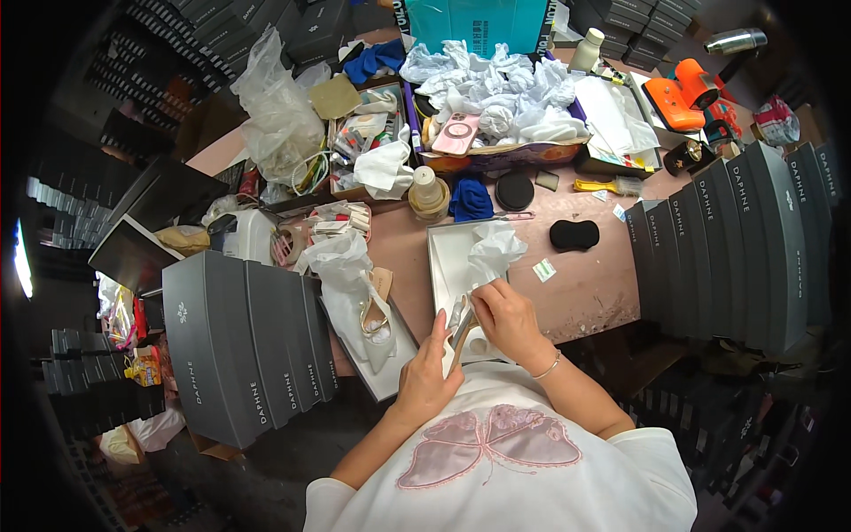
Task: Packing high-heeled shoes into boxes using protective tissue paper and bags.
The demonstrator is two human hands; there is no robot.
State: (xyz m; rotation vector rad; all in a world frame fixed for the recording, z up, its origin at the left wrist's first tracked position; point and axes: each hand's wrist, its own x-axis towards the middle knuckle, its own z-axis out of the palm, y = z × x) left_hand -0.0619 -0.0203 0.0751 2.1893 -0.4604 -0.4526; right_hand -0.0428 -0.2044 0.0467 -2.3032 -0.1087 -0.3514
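Close to my body, my left hand [430, 371] is wrapped round a slim, light-coloured shoe [456, 340]. The fingers of my right hand [508, 321] are bent and pressed together at the shoe's upper end; what exactly they pinch is hidden. Beneath both hands lies a white-lined open shoebox [433, 253], with crumpled white tissue paper [498, 246] in its far part. To the left, a second pointed shoe [376, 321] rests on tissue in another open box [406, 341].
Grey shoeboxes stand in rows at the left [235, 346] and right [709, 239]. Behind are a carton of crumpled paper with a pink phone [456, 133], a pump bottle [429, 195], a blue cloth [472, 198], a black sponge [574, 235] and a yellow brush [607, 186].
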